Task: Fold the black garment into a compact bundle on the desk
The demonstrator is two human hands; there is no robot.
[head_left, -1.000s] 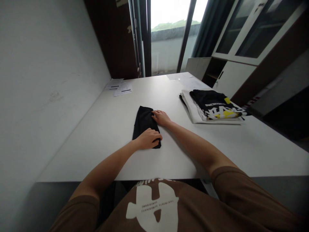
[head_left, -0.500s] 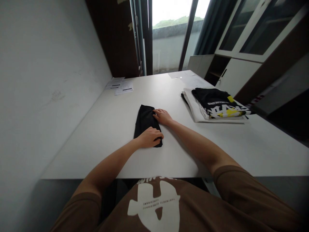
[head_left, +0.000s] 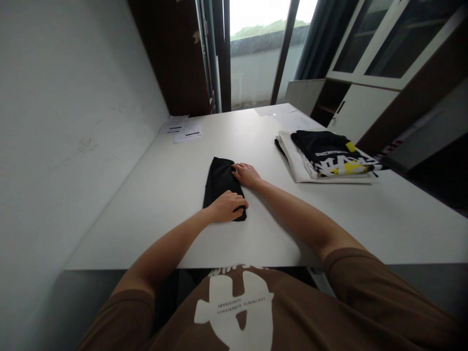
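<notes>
A black folded piece of cloth, seemingly a garment, lies flat as a narrow strip on the white table. My left hand reaches across its near end. The fingers there are curled over the right edge, with a bit of black fabric showing between thumb and fingers. Farther up the same edge is my right hand, its fingers stretched out and slightly apart, tips touching the cloth. The underside of both hands is hidden.
To the right lies a stack of folded clothes, white below and black with a yellow and white print on top. Printed papers lie at the far left, and pale sheets at the far end. A wall borders the left side.
The view has tilted very slightly. Both hands and the black cloth stay in the same place.
</notes>
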